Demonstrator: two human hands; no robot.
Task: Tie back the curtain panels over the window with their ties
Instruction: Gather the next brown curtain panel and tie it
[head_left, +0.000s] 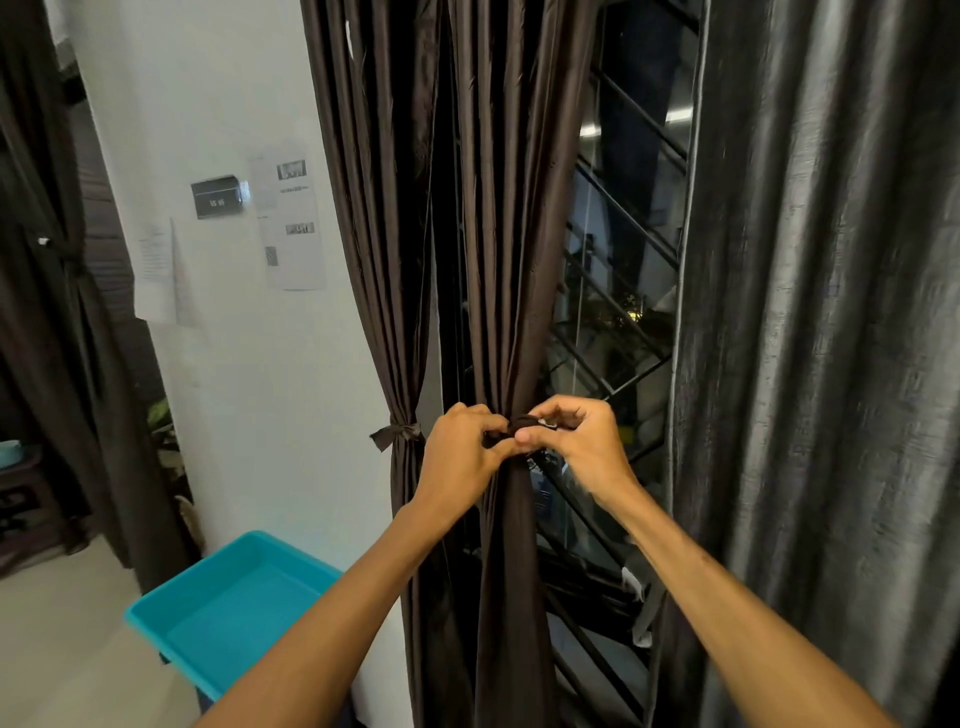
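at the centre of the frame, a dark tie (521, 422) circled the gathered middle panel (506, 249). the left hand (460, 454) pinched the tie with curled fingers, and the right hand (584, 447) pinched its other end. just left, the left panel (374, 234) was held by a bow (397, 434). a grey curtain (831, 312) hung at right, and a teal tray (228, 597) sat lower left.

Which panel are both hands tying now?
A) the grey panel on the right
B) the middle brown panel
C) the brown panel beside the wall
B: the left hand and right hand both pinch the tie wrapped round the middle brown panel.
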